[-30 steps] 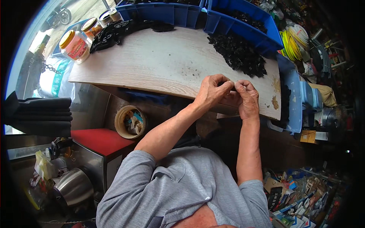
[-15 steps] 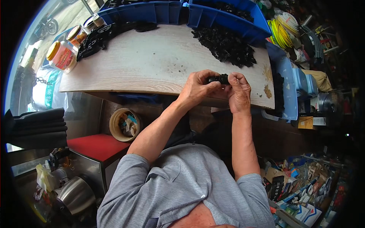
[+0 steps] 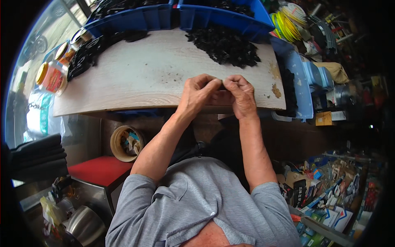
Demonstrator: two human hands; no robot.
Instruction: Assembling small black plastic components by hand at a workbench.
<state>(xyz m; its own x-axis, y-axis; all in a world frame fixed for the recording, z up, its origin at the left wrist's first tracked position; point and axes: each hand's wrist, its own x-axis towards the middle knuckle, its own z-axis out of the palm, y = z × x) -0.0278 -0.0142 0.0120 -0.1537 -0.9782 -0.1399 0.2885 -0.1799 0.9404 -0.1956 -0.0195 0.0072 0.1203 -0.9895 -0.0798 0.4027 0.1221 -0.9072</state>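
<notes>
My left hand (image 3: 198, 94) and my right hand (image 3: 240, 95) meet at the near edge of the pale wooden board (image 3: 140, 78), fingertips pressed together over something small and dark — a small black part (image 3: 222, 87), of which only a sliver shows between the thumbs. Both hands are closed in a pinch around it, left fingers curled over the top, right fingers folded in from the other side; what shape the part has I cannot tell, it is almost wholly hidden. I hold it low, just above the board's edge, probably so that anything that slips lands on wood and not on the floor.

At twelve o'clock from my hands lies the heap of black parts (image 3: 224, 45), loose and near enough to reach without leaning. Beyond it, at the far edge, stand two blue bins (image 3: 222, 18) side by side, dark pieces in them too. At ten o'clock a second, thinner row of black pieces (image 3: 84, 57) lies beside some plastic jars (image 3: 50, 77) with yellow lids, well apart from my work. At two o'clock, off the board, coils of yellow wire (image 3: 288, 22). Under the board at seven o'clock sit a round tub (image 3: 126, 143) and a red stool top (image 3: 98, 169).
</notes>
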